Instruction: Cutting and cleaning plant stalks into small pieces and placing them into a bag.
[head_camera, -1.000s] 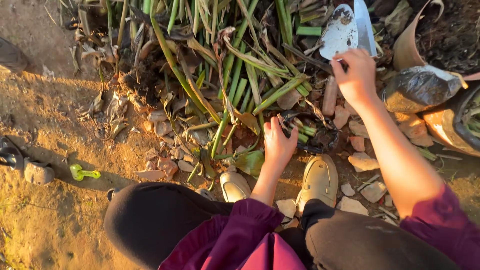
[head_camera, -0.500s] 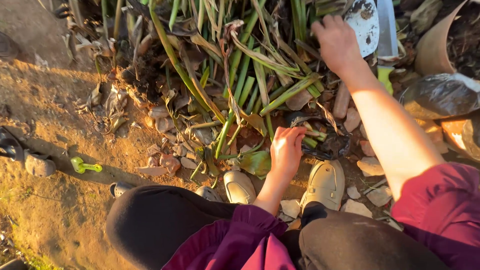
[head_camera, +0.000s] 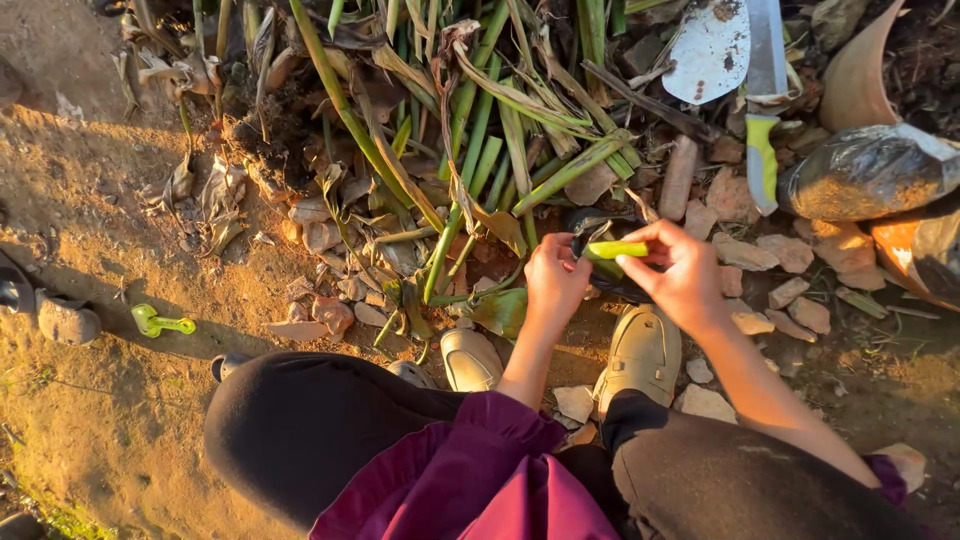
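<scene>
Pinching a short green stem piece (head_camera: 616, 249) between thumb and fingertips, the right hand (head_camera: 680, 275) holds it level just above the ground, straight in front of the person's shoes. The stem's left end meets the left hand (head_camera: 553, 280), whose fingers are curled in narrow around the rim of a small black plastic bag (head_camera: 598, 222) that sits under and behind the stem; whether the left fingers also touch the stem cannot be told. Both hands are close together, almost touching.

Just below them stand two beige shoes (head_camera: 642, 355), toes pointing at the bag, with flat pale stones (head_camera: 708, 403) scattered around them. Behind the bag lies a heap of long green and dried stalks (head_camera: 470, 120), fanned toward the top of the view. To the upper right of the hands a trowel with a soiled metal blade (head_camera: 712, 50) lies on the heap, and beside it a second tool with a green handle (head_camera: 762, 160). Further right are a clear bag of soil (head_camera: 868, 175) and a terracotta pot (head_camera: 850, 70) lying tilted. Well apart on the left, on bare earth, sits a small green plastic object (head_camera: 160, 322). The person crouches in dark trousers and a maroon top (head_camera: 480, 480).
</scene>
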